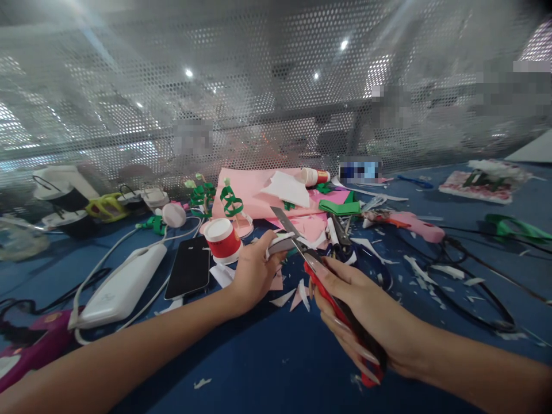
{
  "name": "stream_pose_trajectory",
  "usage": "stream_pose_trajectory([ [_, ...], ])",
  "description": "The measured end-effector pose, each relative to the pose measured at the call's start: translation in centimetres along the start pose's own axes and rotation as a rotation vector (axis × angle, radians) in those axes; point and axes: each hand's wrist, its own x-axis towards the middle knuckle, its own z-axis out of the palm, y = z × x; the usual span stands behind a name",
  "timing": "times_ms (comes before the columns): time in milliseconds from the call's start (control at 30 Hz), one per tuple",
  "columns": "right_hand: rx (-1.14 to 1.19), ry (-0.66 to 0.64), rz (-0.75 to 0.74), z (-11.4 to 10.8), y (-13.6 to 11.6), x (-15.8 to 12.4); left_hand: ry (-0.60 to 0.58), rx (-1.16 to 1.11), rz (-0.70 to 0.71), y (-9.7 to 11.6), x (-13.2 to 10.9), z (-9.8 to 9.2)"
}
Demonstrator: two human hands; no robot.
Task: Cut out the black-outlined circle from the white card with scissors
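Note:
My left hand (252,273) is closed on a curved piece of white paper (279,245), pinched between thumb and fingers. Scissors (314,265) with red and black handles are gripped in my right hand (366,307). Their blades stand apart, with the white paper at the opening between them. Just left of my left hand is a red and white paper cup (223,244), upside down. Beyond the hands lie pink paper sheets (241,190), a folded white paper (287,188) and a green paper strip (340,207).
At left are a black phone (188,268), a white power strip (123,286) with cables, and a magenta tool (37,345). Curled green stems (232,201) stand behind the cup. A pink glue gun (416,225) and its cord lie at right. Paper scraps (303,295) litter the blue table.

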Motion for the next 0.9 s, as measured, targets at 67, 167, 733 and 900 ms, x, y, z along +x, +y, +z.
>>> stream_pose_trajectory([
  [67,0.009,-0.001,-0.008,0.0,0.0,0.0,-0.012,0.032,0.016,0.1,-0.1,-0.1],
  [167,0.050,-0.027,-0.014,-0.1,0.1,0.1,0.005,0.028,0.010,0.4,-0.1,-0.1],
  [733,0.284,-0.090,0.056,-0.4,-0.4,1.3,-0.041,-0.243,-0.157,-0.1,1.1,0.1],
  [900,0.273,-0.019,0.043,-0.7,-0.5,1.5,0.012,-0.158,-0.147,-0.3,1.3,0.1],
])
